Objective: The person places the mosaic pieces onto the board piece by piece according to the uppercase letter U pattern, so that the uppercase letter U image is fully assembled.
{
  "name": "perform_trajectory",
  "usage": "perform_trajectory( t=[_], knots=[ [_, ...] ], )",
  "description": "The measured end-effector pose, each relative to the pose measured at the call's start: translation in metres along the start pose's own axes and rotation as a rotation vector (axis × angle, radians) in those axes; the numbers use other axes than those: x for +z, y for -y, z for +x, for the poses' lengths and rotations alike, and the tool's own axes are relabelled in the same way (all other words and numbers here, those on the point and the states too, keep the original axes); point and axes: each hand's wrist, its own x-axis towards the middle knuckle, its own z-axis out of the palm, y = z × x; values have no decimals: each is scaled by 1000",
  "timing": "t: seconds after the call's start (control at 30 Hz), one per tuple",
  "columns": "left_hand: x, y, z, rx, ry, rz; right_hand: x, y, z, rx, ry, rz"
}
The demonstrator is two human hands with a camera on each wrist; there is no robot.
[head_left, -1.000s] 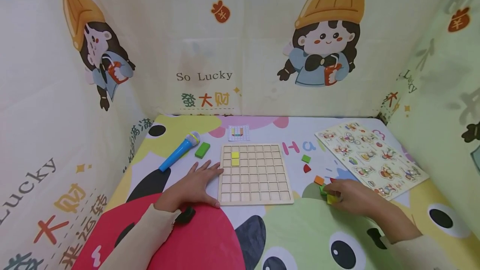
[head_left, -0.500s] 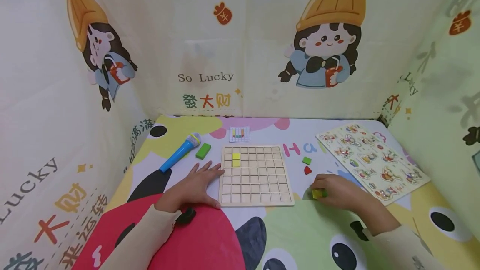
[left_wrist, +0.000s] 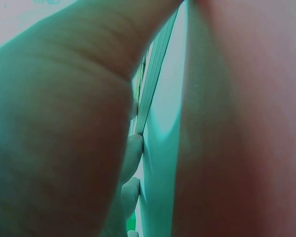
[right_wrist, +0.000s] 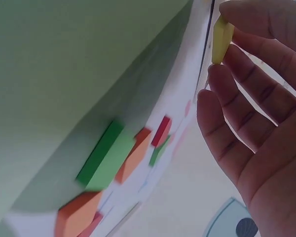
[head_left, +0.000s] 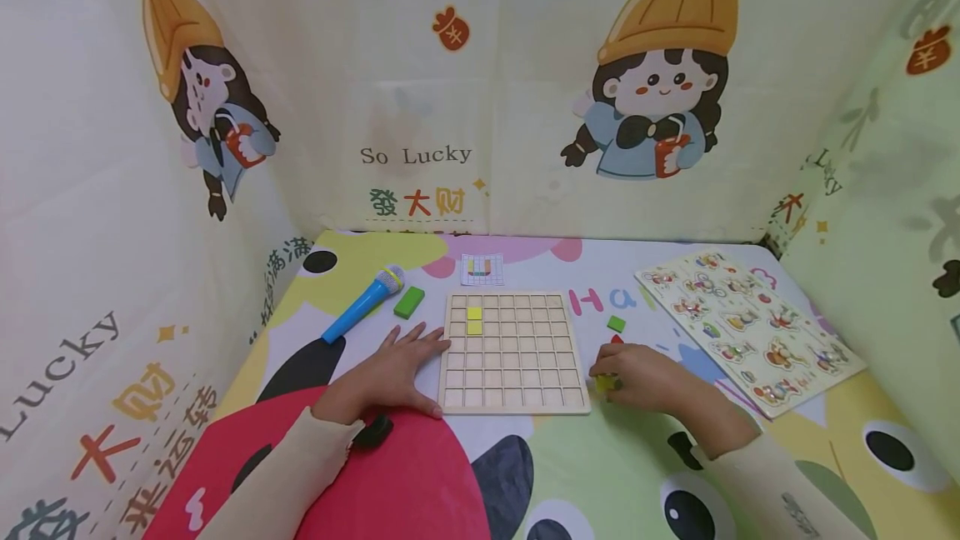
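Note:
A wooden grid board (head_left: 517, 365) lies mid-table, with two yellow squares (head_left: 475, 321) in cells near its upper left. My left hand (head_left: 384, 375) rests along the board's left edge, fingers spread, fingertips and thumb at the rim. Just off the right edge, my right hand (head_left: 647, 377) pinches a yellow block (right_wrist: 222, 40) between thumb and fingers. Below that hand in the right wrist view lie a green block (right_wrist: 106, 158), an orange block (right_wrist: 135, 155) and a red piece (right_wrist: 162, 131). The left wrist view is mostly filled by the hand.
A blue toy microphone (head_left: 360, 307) and a larger green block (head_left: 408, 302) lie left of the board. Behind it is a small printed card (head_left: 482, 269). At right are a small green block (head_left: 616, 323) and a picture puzzle board (head_left: 750, 332).
My right hand has taken the yellow block from the loose blocks and carried it left to the grid board's right edge. The left hand stays in place.

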Motion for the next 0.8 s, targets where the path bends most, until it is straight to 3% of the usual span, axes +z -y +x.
perform_trajectory(
  t=[0.6,0.8],
  knots=[
    [0,0,2,-18,8,-9,3,22,44,-27,6,-43],
    [1,0,2,-24,9,-9,8,25,59,-31,16,2]
  ],
)
